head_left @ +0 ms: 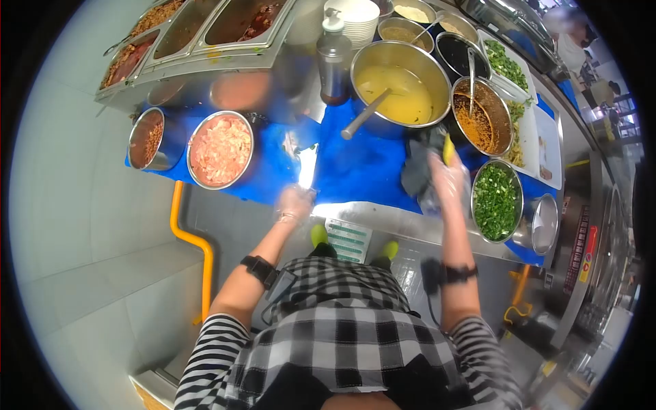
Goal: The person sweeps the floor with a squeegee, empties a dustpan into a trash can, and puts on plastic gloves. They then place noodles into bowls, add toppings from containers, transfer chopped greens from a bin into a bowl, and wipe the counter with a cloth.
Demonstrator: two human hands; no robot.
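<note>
My left hand (295, 203), in a clear glove, is closed at the front edge of the blue tabletop (342, 167). A bright, shiny flat piece (308, 166) extends forward from its fingers; what it is stays unclear. Blurred, my gloved right hand (445, 181) has its fingers closed around a yellow object (448, 149). A crumpled dark cloth or bag (415, 167) lies against its left side. Just right of that hand stands a bowl of chopped greens (497, 202). Beyond it is a pot of yellowish liquid (396, 92) with a ladle.
Bowls of pink meat (221, 150) and brown bits (152, 142) stand left. Behind are food trays (188, 34), a pump bottle (334, 65) and stacked white bowls (353, 24). A red-brown sauce pot (480, 123) and an empty-looking metal cup (544, 222) stand right.
</note>
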